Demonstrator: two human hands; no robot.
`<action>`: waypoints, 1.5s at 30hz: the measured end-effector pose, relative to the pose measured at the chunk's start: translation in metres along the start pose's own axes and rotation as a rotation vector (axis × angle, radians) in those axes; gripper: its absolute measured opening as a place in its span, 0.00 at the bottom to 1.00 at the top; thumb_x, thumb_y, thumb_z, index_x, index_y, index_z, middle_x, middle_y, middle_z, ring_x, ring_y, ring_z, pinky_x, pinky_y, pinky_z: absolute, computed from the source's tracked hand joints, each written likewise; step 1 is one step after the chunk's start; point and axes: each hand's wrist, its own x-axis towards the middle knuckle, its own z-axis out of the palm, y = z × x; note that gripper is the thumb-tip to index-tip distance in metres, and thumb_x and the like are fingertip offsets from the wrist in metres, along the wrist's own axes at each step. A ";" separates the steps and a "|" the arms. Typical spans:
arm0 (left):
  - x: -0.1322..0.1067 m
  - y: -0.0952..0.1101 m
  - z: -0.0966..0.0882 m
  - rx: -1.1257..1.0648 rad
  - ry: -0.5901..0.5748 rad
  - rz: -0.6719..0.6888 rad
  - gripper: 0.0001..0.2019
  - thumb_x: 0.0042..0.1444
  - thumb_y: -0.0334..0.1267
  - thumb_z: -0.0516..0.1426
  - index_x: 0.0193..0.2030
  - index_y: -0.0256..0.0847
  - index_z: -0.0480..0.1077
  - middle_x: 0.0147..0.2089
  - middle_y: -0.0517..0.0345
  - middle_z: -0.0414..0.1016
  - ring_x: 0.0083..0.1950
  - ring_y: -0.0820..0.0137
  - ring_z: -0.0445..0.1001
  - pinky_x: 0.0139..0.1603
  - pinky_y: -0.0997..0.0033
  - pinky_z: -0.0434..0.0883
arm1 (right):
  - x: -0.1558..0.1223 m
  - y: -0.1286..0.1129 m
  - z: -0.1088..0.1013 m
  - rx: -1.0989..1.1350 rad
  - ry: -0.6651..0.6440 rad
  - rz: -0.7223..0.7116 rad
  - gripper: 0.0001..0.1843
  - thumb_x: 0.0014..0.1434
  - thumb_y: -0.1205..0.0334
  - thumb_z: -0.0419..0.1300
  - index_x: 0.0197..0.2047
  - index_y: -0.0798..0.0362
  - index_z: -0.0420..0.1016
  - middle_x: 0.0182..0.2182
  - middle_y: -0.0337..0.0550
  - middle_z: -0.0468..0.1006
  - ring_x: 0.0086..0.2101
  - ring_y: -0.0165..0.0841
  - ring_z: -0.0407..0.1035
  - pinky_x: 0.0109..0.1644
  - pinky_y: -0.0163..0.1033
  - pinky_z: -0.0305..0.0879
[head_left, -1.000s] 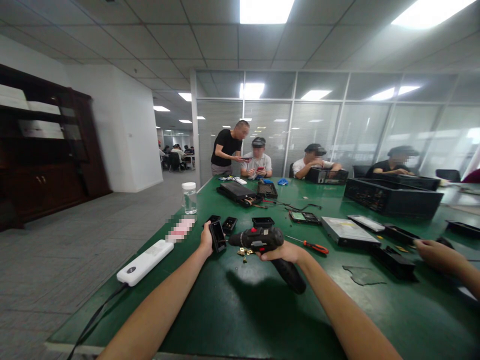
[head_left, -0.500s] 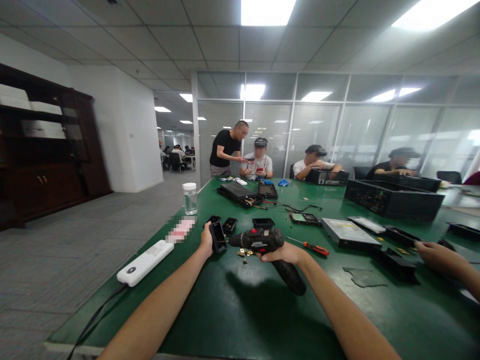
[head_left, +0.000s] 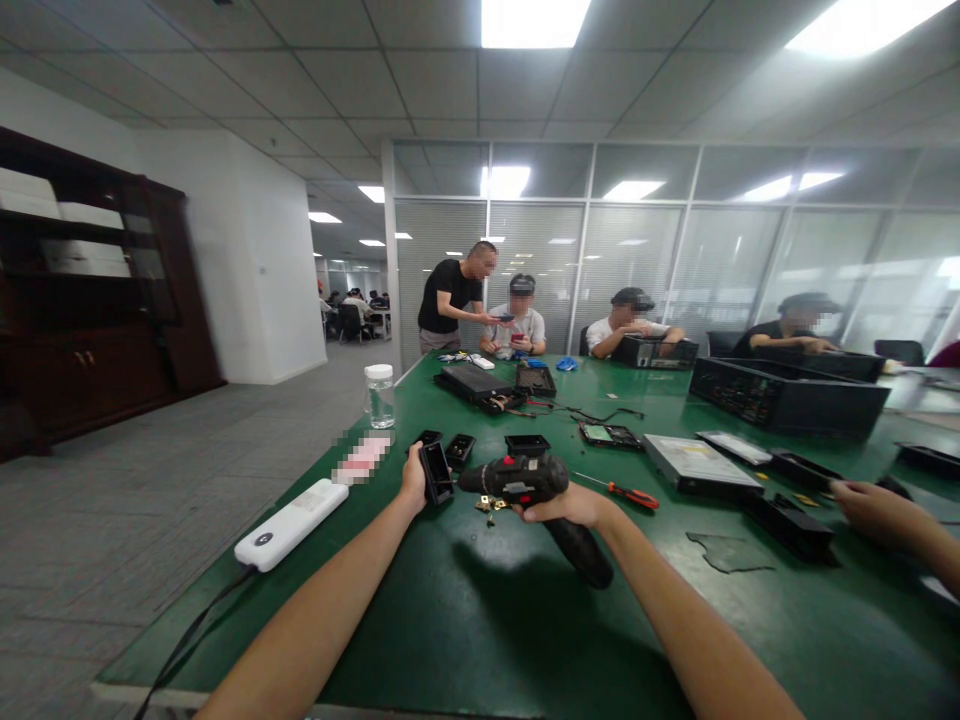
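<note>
My left hand [head_left: 412,482] is closed round a small black plastic box [head_left: 434,472], tilted up above the table with its hollow side toward the drill. In my right hand [head_left: 571,508] is a black cordless drill [head_left: 525,481], its chuck pointing left at the box. The drill's tip sits at the box's opening; whether it touches a screw inside cannot be made out. Below the drill lie several small brass-coloured metal pieces [head_left: 491,505]. Behind the box stand another black box [head_left: 459,450] with bits in it and a shallow black tray [head_left: 526,446].
An orange-handled screwdriver [head_left: 632,496] lies right of the drill. Farther right are an optical drive [head_left: 701,466], a clear plastic sheet [head_left: 729,553] and a co-worker's hand [head_left: 874,508]. A water bottle [head_left: 379,400] and white power bank [head_left: 292,522] stand left. People sit across the green table [head_left: 420,620].
My hands, the box and the drill hold practically the same position. Across the table, the standing person's hand with a dark object has shifted slightly.
</note>
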 end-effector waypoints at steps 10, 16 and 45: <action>0.000 0.000 0.000 -0.015 0.011 -0.012 0.17 0.43 0.49 0.49 0.27 0.34 0.64 0.18 0.56 0.67 0.21 0.65 0.69 0.19 0.66 0.66 | 0.000 -0.005 0.002 0.048 -0.007 -0.019 0.15 0.44 0.62 0.58 0.36 0.60 0.64 0.31 0.41 0.65 0.33 0.27 0.60 0.41 0.34 0.56; 0.002 -0.001 -0.001 -0.002 -0.008 -0.012 0.18 0.42 0.50 0.48 0.28 0.34 0.64 0.18 0.55 0.68 0.21 0.64 0.70 0.20 0.64 0.67 | 0.000 -0.004 0.002 0.040 0.001 -0.015 0.16 0.44 0.61 0.58 0.36 0.60 0.64 0.32 0.42 0.66 0.34 0.28 0.60 0.42 0.35 0.56; -0.006 0.004 0.004 -0.028 0.022 -0.054 0.16 0.43 0.48 0.48 0.27 0.34 0.64 0.17 0.56 0.67 0.21 0.65 0.69 0.19 0.66 0.66 | 0.000 0.000 0.001 0.033 0.017 0.005 0.17 0.43 0.60 0.58 0.37 0.60 0.65 0.32 0.42 0.66 0.33 0.28 0.60 0.40 0.35 0.57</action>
